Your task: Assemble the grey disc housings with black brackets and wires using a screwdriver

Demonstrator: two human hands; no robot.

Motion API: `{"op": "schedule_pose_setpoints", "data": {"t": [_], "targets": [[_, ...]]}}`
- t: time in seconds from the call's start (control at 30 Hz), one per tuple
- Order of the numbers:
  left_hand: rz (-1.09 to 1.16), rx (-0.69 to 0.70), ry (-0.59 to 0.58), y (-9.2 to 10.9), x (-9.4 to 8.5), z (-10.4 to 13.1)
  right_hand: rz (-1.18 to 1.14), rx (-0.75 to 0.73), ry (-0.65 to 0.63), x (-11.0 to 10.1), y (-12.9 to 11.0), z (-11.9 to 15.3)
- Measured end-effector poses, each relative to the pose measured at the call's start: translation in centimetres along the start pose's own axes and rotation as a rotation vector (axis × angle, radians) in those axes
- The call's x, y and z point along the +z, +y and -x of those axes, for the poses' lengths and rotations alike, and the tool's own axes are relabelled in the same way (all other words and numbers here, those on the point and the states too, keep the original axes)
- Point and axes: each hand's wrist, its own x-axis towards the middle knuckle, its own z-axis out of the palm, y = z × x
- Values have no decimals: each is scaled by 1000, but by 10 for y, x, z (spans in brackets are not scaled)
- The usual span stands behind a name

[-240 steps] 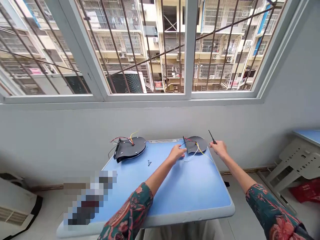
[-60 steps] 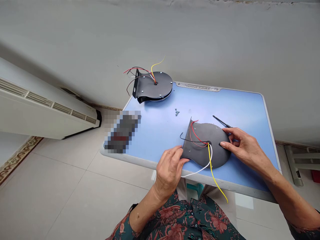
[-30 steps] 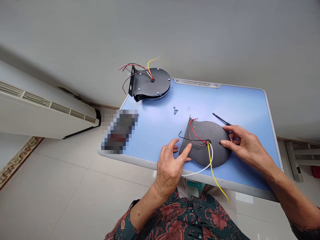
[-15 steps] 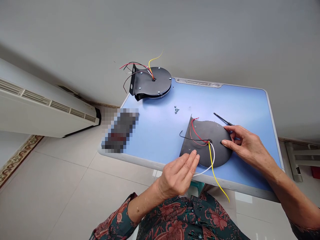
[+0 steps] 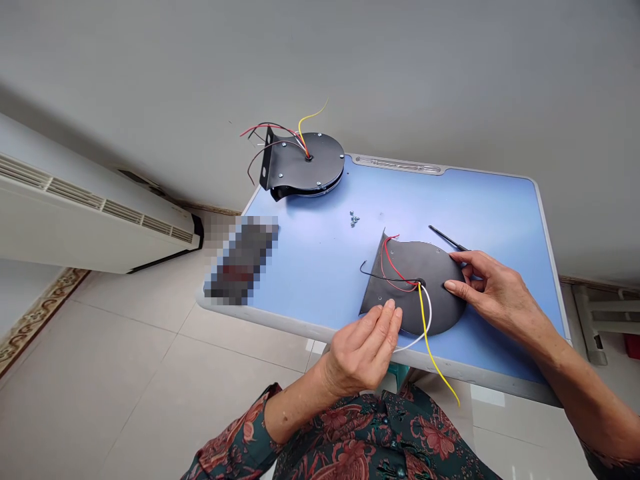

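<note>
A black metal plate (image 5: 400, 267) with one rounded end and a bent flange lies near the table's front edge. Red, black, white and yellow wires (image 5: 423, 313) come out of its central hole. My right hand (image 5: 493, 287) grips the rounded edge, thumb on top and fingers along the far side. Over the near left part of the plate, my left hand (image 5: 367, 350) is closed, its fingertips pressed together; whatever they may hold is hidden. The white wire runs behind that hand. Beyond my right fingers lies a thin black tool (image 5: 447, 237), its near end covered.
A similar black assembly (image 5: 313, 160) with screws and wires stands at the table's back left corner. Several small screws (image 5: 354, 219) lie mid-table. A blurred-out dark object (image 5: 243, 260) rests at the left edge of the blue table (image 5: 310, 267). A wall is behind.
Both hands stay at the plate in nearly the same pose. My left fingers have drawn slightly closer together; the rest shifts only slightly with the camera.
</note>
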Motion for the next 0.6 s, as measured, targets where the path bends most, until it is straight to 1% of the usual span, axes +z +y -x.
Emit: {"op": "schedule_pose_setpoints", "data": {"t": [0.17, 0.47, 0.6], "targets": [[-17, 22, 18, -1, 1, -1, 2, -8, -3, -1, -1, -1], [-12, 22, 45, -3, 2, -3, -9, -32, 24, 1, 2, 1], [-5, 38, 65, -5, 3, -6, 15, -66, 23, 1, 2, 0]]}}
